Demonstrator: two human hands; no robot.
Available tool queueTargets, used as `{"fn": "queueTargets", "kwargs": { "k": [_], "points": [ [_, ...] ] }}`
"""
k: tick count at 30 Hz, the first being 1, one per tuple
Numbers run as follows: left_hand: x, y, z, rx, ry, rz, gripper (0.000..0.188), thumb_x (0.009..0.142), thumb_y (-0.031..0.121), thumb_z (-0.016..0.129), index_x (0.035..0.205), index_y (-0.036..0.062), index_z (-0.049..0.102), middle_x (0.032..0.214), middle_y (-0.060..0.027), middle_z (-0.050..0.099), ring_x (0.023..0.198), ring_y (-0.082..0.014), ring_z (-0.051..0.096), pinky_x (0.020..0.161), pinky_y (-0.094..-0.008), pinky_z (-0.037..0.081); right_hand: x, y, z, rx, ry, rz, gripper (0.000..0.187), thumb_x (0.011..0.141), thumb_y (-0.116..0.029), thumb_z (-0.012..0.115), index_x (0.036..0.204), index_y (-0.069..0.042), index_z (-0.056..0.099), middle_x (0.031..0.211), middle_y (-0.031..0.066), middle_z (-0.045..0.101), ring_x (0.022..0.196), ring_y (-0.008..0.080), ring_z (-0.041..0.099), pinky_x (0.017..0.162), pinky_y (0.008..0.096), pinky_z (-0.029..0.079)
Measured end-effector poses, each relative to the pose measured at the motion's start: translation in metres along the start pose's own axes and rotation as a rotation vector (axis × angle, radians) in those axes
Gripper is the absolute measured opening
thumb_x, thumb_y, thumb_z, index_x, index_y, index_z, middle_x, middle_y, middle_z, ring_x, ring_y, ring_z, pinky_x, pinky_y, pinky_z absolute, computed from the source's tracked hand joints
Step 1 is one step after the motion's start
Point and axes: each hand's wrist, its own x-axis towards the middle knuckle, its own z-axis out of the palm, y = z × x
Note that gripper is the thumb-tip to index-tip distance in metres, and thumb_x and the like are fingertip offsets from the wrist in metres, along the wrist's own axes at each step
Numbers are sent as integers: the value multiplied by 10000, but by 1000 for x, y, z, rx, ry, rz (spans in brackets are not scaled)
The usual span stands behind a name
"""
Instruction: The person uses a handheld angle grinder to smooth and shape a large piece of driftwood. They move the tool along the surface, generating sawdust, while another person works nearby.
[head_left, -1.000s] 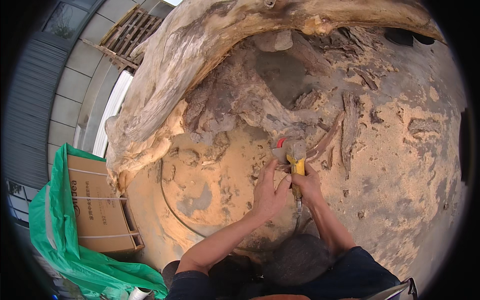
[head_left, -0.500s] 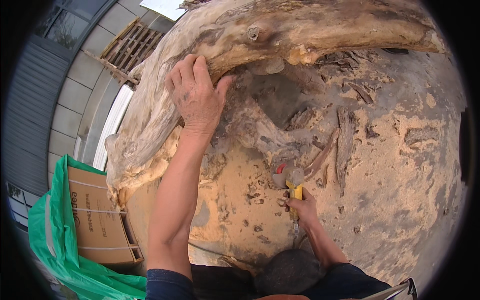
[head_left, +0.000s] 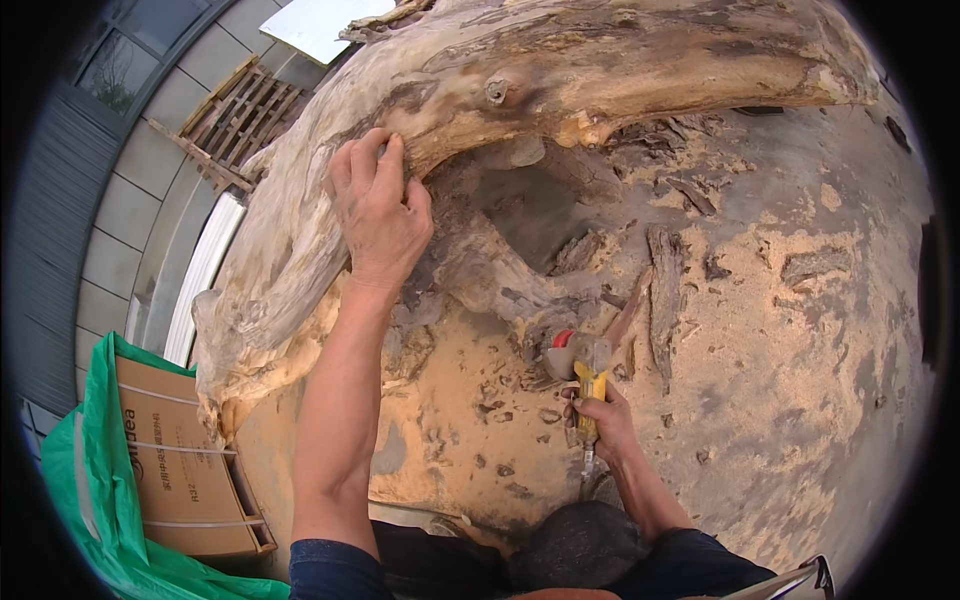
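Note:
A big, pale, bark-stripped log point(head_left: 560, 75) with a curved, forked trunk spans the upper part of the view. My left hand point(head_left: 380, 220) rests on its left bend, the fingers bent and somewhat apart, with nothing held in them. My right hand point(head_left: 610, 420) is wrapped round the yellow body of an angle grinder point(head_left: 592, 375). The grinder's metal head and guard point away from me, with a red part at the front, and its cord runs down toward my knee. It is held low over the dusty ground, apart from the log's thick upper trunk.
Sawdust and bark strips point(head_left: 663, 300) cover the ground point(head_left: 770, 400). At the lower left stands a strapped cardboard box point(head_left: 185, 455) under green sheeting point(head_left: 90, 500). A wooden pallet point(head_left: 240, 120) and a white panel point(head_left: 205, 275) lie beyond the log, near a tiled wall.
The view has shifted slightly, so the log and box appear further left. My left hand has slid a little down along the log, its thumb drawn closer in. The right hand still grips the grinder.

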Motion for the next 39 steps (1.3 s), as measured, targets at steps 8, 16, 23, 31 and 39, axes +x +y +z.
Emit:
{"fn": "queueTargets", "kwargs": {
  "k": [8, 16, 23, 31, 39],
  "points": [
    [-75, 68, -15, -423, 58, -268, 417, 892, 49, 732, 1287, -30, 624, 1370, -164, 587, 1233, -331, 569, 1049, -426, 453, -13, -18, 4, -63, -36, -17, 529, 856, 42, 649, 1367, 41, 512, 1045, 157, 699, 784, 218, 690, 660, 344, 589],
    [-212, 205, -39, -1179, -226, -1381, 481, 1060, 329, 599, 1384, -21, 539, 1289, -116, 587, 1126, -192, 584, 972, -343, 479, -12, -42, 54, -619, -23, -216, 427, 809, -34, 761, 1212, 14, 631, 925, 44, 660, 744, 125, 614, 636, 282, 495],
    [-210, 197, -45, -1939, -247, -1384, 693, 1023, 507, 612, 1456, -8, 448, 1328, -115, 549, 1227, -201, 517, 1073, -374, 404, -6, -43, 109, -893, -19, -551, 434, 842, -187, 791, 1181, 23, 621, 1009, 93, 700, 910, 163, 645, 805, 330, 537],
    [-125, 152, -64, -1713, -182, -1039, 933, 905, 518, 689, 1535, -60, 315, 1463, -172, 434, 1347, -241, 454, 1138, -388, 361, 0, -77, 176, -821, -35, -808, 431, 809, -195, 789, 1146, -6, 598, 987, 147, 719, 891, 219, 689, 803, 364, 546],
    [-98, 131, -35, -1796, -4, -1035, 806, 933, 426, 648, 1502, -69, 364, 1385, -151, 505, 1277, -220, 515, 1094, -357, 404, 23, -93, 211, -781, -37, -925, 411, 803, -205, 794, 1115, -15, 607, 963, 138, 721, 868, 192, 672, 782, 363, 535]
  ]
}}
